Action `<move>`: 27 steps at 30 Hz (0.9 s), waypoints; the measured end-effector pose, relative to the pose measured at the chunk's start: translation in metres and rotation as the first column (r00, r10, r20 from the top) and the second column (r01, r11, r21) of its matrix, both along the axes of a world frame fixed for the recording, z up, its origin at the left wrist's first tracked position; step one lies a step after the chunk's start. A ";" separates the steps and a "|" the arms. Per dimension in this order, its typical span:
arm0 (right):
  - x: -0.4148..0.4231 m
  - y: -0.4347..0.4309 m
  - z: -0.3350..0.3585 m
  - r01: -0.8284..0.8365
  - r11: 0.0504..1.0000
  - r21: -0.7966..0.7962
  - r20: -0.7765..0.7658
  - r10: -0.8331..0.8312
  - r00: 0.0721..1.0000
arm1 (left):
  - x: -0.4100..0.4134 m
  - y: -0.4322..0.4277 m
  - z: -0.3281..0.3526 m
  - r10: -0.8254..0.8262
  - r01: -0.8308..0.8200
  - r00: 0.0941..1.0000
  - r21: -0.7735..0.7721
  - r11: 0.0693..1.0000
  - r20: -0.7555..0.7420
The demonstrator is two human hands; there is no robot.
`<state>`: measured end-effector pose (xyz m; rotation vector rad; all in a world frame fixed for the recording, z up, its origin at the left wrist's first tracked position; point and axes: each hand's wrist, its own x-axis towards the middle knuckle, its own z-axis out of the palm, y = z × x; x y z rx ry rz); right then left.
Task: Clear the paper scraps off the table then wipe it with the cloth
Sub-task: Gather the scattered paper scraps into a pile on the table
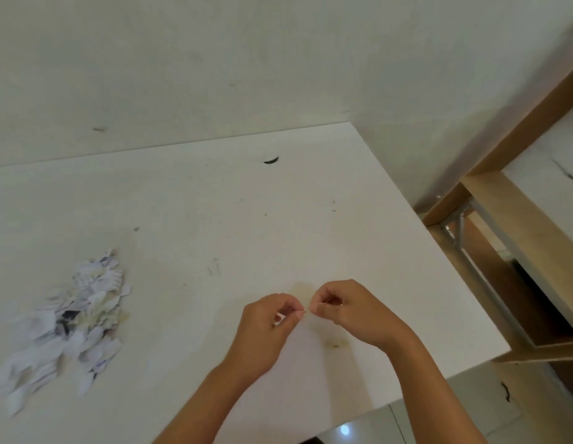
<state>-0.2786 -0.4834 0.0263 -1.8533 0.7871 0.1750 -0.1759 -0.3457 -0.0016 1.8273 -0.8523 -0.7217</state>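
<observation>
A pile of torn white paper scraps (70,322) lies on the left side of the white table (214,219). My left hand (269,325) and my right hand (346,310) meet fingertip to fingertip above the table's front right part. The left hand's curled fingers hold small white paper scraps (279,318). My right hand pinches thumb and forefinger together at the left hand's fingertips; whether a tiny scrap sits between them cannot be told. No cloth is in view.
A small dark curved mark (271,160) lies near the table's back edge. Yellowish stains (335,344) mark the surface near my hands. The wall runs behind the table. A wooden frame with metal brackets (490,251) stands beyond the right edge, tiled floor below.
</observation>
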 end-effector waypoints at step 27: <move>-0.014 0.017 -0.025 0.261 0.921 -0.289 -0.037 -0.283 0.958 | 0.074 0.099 -0.017 0.098 -0.347 0.690 0.209 0.914 0.717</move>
